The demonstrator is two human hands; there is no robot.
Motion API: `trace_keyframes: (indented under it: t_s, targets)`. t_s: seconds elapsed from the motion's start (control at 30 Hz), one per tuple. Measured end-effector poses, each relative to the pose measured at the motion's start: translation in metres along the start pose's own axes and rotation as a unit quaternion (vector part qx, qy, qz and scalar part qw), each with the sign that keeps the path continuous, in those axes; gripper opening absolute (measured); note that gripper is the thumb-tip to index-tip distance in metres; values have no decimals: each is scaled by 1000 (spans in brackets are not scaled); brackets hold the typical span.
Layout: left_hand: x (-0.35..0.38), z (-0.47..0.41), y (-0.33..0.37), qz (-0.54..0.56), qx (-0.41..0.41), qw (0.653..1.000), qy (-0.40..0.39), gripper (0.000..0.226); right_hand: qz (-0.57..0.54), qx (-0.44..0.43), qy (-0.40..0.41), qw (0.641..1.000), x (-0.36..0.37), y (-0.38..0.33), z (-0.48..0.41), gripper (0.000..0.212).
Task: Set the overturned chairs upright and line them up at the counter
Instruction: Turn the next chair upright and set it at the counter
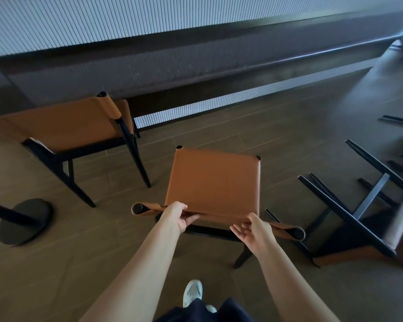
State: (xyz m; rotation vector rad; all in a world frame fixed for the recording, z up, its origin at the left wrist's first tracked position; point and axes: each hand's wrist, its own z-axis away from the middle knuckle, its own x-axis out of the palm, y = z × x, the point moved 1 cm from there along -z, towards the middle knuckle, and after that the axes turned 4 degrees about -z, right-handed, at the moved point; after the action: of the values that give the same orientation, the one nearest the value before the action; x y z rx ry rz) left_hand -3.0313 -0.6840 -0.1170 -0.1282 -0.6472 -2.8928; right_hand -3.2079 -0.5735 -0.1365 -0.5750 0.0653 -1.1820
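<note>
Shoe (192,292): where I stand, one white toe shows below my grip.
Left hand (179,217): fingers curled under the backrest's top edge, clasping it.
Right hand (254,231): thumb over the same edge, fingers beneath, pinching it.
Tan chair (213,180): upright, seat stretching away from my grip.
Overturned chair (370,219): right of my grip, legs in the air.
Second chair (63,129): upright, beyond my grip to the left, at the counter.
Counter (149,66): farthest, its dark front running across.
</note>
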Motion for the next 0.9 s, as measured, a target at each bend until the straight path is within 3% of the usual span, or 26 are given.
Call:
trace_keyframes:
  t_s: [0.33, 0.47, 0.63, 0.8, 0.9]
  targets:
    - [33, -2, 46, 14, 33, 999, -24, 39, -27, -33, -5, 999, 38, -47, -5, 31]
    - [50, 1, 73, 18, 43, 998, -38, 37, -48, -80, -16, 996, 60, -73, -9, 22]
    - [75, -2, 104, -59, 79, 993, -61, 36, -62, -119, -28, 991, 87, -100, -19, 28]
    - [100, -1, 135, -100, 105, 988, -52, 33, -60, -138, -30, 988, 109, -126, -22, 6]
    - [114, 1, 152, -128, 101, 986, -44, 29, -60, -146, -37, 987, 121, -142, -29, 9]
